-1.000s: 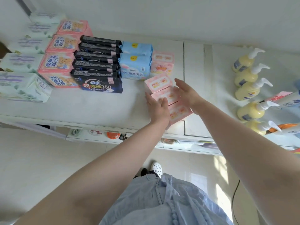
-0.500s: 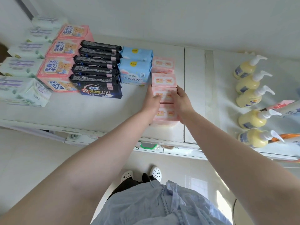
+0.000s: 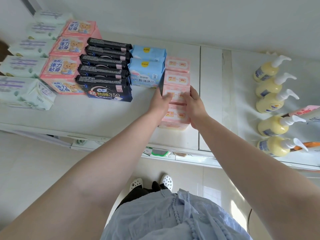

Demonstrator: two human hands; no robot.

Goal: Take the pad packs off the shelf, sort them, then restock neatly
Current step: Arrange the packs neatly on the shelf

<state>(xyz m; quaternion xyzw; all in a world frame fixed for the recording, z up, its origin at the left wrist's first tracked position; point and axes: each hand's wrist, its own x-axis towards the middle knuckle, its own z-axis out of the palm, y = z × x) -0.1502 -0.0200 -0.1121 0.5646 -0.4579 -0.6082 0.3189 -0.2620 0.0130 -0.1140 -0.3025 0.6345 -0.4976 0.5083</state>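
A row of small pale pink pad packs (image 3: pixel 176 78) runs front to back on the white shelf (image 3: pixel 86 116). My left hand (image 3: pixel 160 101) presses its left side and my right hand (image 3: pixel 194 104) its right side, squeezing the nearer packs between them. To the left stand two light blue packs (image 3: pixel 147 73), a row of black packs (image 3: pixel 105 78), pink bear-print packs (image 3: pixel 64 66) and white-green packs (image 3: pixel 26 90).
Yellow pump bottles (image 3: pixel 270 101) line the shelf's right part, with tubes (image 3: pixel 308 115) beside them. A seam (image 3: pixel 200 101) divides the shelf just right of the pink row. Lower shelf items show under the front edge (image 3: pixel 155 151). My feet stand on tiled floor.
The loose, skewed pink packs were gathered into one straight row. Both hands closed in on its sides and slid it back toward the far packs.
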